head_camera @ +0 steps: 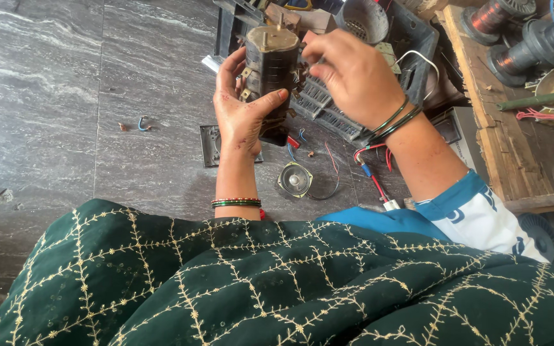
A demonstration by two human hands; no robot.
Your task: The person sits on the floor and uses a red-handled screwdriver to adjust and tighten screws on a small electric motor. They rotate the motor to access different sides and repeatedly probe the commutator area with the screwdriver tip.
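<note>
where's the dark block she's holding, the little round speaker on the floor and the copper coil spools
dark block [272, 70], head view, on its dark side face
round speaker [294, 180], head view, on its centre cone
copper coil spool [490, 15], head view, on its copper winding

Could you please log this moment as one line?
left hand: holds dark cylindrical part | right hand: fingers at its side | small speaker: on floor
</note>
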